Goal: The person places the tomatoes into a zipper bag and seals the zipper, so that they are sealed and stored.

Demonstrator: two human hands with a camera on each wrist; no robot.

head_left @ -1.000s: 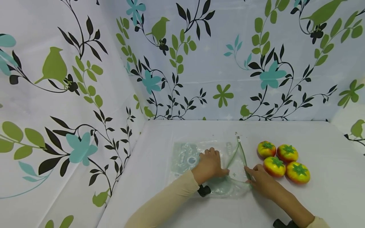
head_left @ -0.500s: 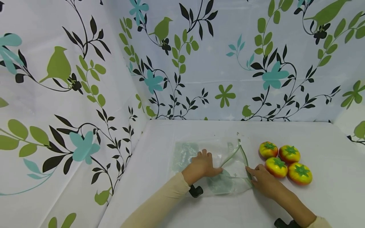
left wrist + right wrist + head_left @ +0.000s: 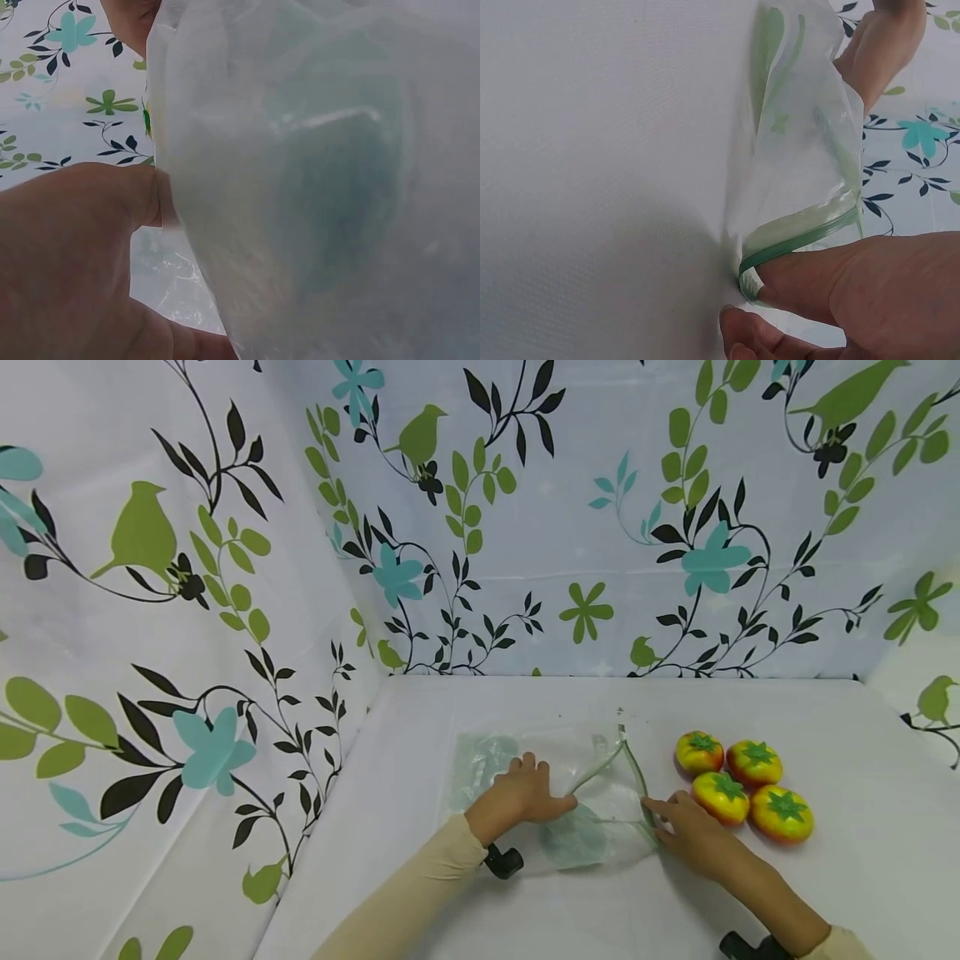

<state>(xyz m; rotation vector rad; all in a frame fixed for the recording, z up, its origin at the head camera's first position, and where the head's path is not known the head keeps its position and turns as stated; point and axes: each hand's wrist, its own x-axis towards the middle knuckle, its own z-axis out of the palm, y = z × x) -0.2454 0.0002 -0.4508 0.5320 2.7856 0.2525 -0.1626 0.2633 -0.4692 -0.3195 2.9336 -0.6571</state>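
Note:
A clear plastic zip bag (image 3: pixel 585 843) with pale green markings lies on the white table, its mouth spread apart toward the right. My left hand (image 3: pixel 521 792) holds the upper layer, fingers over the film and thumb at the mouth's edge. In the left wrist view the thumb tip (image 3: pixel 169 202) shows through the film. My right hand (image 3: pixel 686 831) pinches the green zip strip (image 3: pixel 802 238) at the mouth's near right corner; its index finger (image 3: pixel 746 330) is partly curled below the thumb. Several red-yellow tomato-like fruits (image 3: pixel 726 797) with green leaf tops sit just beyond the right hand.
The white table (image 3: pixel 420 910) ends at a back wall (image 3: pixel 525 527) hung with a bird-and-leaf print cloth. Similar cloth covers the left side (image 3: pixel 75 635). A dark wrist device (image 3: pixel 504 862) sits below the left hand.
My left hand has moved left and slightly toward me, drawing the bag's mouth wider. The right hand stays almost in place at the zip strip. The fruits have not moved.

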